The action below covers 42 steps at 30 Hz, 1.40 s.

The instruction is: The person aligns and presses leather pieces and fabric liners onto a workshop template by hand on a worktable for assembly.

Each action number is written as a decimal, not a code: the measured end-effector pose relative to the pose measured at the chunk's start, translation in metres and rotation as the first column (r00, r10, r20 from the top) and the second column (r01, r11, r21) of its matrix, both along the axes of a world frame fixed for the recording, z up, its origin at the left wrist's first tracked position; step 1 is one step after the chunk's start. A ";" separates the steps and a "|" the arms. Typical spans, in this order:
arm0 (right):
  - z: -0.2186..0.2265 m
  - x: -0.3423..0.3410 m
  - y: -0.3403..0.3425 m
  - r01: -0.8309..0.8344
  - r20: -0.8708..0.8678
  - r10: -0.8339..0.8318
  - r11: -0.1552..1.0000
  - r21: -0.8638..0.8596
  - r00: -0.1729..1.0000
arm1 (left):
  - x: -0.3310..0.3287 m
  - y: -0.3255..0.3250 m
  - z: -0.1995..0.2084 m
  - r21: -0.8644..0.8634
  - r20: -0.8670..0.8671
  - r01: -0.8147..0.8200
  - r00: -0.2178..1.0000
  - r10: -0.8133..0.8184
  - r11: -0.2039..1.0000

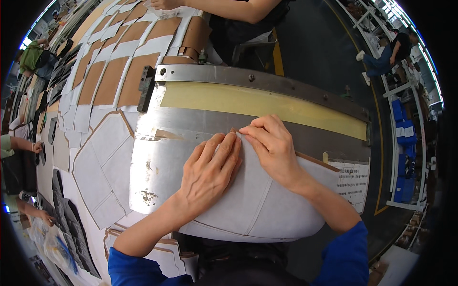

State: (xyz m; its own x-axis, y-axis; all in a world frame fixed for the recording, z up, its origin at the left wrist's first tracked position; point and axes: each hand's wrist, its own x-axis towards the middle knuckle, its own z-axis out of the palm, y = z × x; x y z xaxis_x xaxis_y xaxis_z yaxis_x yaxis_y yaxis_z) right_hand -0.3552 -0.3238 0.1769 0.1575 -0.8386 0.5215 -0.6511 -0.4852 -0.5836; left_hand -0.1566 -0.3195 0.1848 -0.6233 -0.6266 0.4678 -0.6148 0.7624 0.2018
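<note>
A white-backed panel with brown edging [286,205], perhaps leather, lies over the front of a metal machine bed [157,167] and hangs down at the near side. My right hand [275,150] pinches its far brown edge between thumb and fingers. Beside it, my left hand [210,167] lies flat, fingers stretched out together, pressing on the panel's left part with the fingertips at the same edge corner. The fingertips partly hide the edge there. Behind both hands runs a long metal bar [210,74], with a yellow strip [214,100] in front of it.
Brown and white cut pieces [112,78] cover the table at far left. A finished-looking white panel [102,171] lies left of the machine, with stacked pieces [164,252] below. A co-worker's arm [229,8] reaches in at the top. Blue bins [405,133] stand on a right-hand rack.
</note>
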 end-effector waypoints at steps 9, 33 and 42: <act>-0.008 -0.003 0.001 -0.060 -0.025 0.059 0.998 -0.021 0.998 | 0.002 0.000 -0.001 0.046 -0.001 0.012 1.000 -0.012 0.999; 0.000 -0.036 0.015 -0.131 -0.374 0.012 0.946 -0.296 0.927 | -0.008 -0.002 0.004 -0.041 0.254 -0.052 0.965 0.061 0.998; -0.001 -0.048 0.031 -0.045 -0.382 -0.064 0.962 -0.269 0.922 | -0.024 0.009 0.018 -0.061 0.363 -0.081 0.927 0.098 0.995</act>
